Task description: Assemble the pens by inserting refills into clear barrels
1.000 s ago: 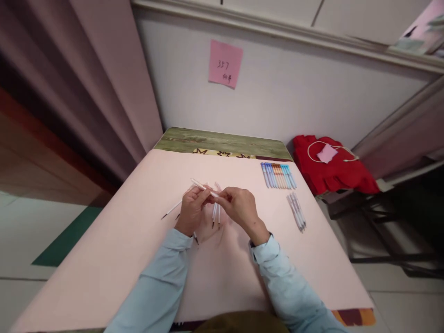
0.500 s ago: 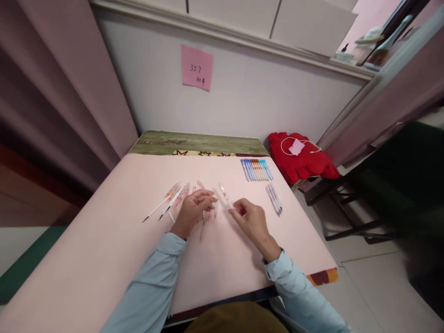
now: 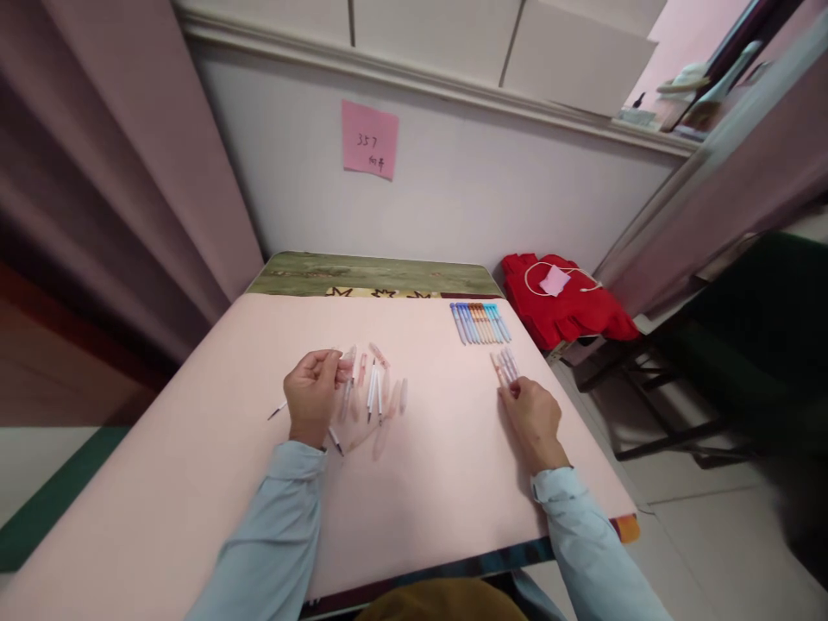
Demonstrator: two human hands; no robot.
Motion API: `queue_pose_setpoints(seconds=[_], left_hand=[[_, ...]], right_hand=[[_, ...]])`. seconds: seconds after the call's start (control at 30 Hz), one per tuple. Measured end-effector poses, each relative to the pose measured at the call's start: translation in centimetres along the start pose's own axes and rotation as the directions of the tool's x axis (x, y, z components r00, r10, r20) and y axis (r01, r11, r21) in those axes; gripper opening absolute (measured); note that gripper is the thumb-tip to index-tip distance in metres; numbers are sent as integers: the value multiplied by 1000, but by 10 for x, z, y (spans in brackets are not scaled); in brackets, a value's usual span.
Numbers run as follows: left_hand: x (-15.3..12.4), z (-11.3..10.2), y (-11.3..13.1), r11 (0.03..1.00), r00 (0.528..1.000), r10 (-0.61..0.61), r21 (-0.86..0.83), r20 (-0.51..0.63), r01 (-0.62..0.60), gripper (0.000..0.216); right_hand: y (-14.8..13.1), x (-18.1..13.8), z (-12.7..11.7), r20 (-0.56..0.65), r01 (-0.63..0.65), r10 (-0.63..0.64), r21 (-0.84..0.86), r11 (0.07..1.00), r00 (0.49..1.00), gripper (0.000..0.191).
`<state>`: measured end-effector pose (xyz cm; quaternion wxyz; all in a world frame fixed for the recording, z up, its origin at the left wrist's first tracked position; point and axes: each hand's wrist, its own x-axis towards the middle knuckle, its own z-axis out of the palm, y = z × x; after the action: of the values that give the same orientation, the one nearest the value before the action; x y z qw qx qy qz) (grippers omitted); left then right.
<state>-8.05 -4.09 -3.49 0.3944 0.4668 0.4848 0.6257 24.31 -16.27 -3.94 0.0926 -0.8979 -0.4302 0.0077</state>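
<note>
Pen (image 3: 498, 369) pinched in right grip (image 3: 534, 421); left grip (image 3: 311, 397), cannot tell; pink note (image 3: 370, 129) reads "357", smaller characters below.

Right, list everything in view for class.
table: one, pink-covered, centre
coloured pens: about twelve, blue and brown, right
pale pens: several, whitish, right
refills: several, white, middle
barrels: several, pinkish, by refills
note: one, pink, wall
cloth: one, red, right
paper: one, pink, on cloth
cord: one, cream, on cloth
curtains: two, mauve, sides
chair: one, dark, right
ledge items: several, mixed, top right
left hand: one, by barrels
right hand: one, at pale pens
sleeves: two, blue, bottom
</note>
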Motion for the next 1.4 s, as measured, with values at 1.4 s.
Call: queue_pose_setpoints(seconds=[1.4], left_hand=[[24, -63, 4, 306, 941, -337, 949, 32, 77, 9]], right_hand=[[-158, 6, 71, -43, 234, -320, 774, 588, 946, 31]])
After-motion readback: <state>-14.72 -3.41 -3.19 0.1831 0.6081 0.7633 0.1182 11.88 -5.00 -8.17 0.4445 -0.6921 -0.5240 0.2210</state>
